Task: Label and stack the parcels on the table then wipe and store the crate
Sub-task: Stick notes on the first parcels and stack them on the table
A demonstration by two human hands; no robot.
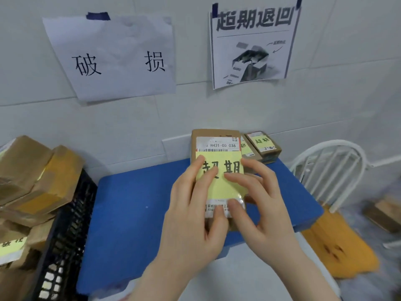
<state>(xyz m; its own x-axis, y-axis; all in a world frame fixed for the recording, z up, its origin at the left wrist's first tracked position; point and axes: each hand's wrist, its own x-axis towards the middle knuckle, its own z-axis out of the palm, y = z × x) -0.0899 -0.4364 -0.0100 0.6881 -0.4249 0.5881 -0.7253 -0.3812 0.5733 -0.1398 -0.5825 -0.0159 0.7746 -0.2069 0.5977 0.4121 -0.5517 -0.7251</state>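
The left hand [193,216] and right hand [262,205] both lie with straight fingers pressed flat on a yellow label [219,185], thumbs lower down on the parcel [214,133] that bears it; neither grips. The parcel is over the blue table [134,213]; what carries it is hidden. At the left stands the black crate [65,224], heaped with brown packets [32,170]. By the wall lies a labelled pile [263,146], near a white chair [329,166]. Two signs [112,59] hang above.
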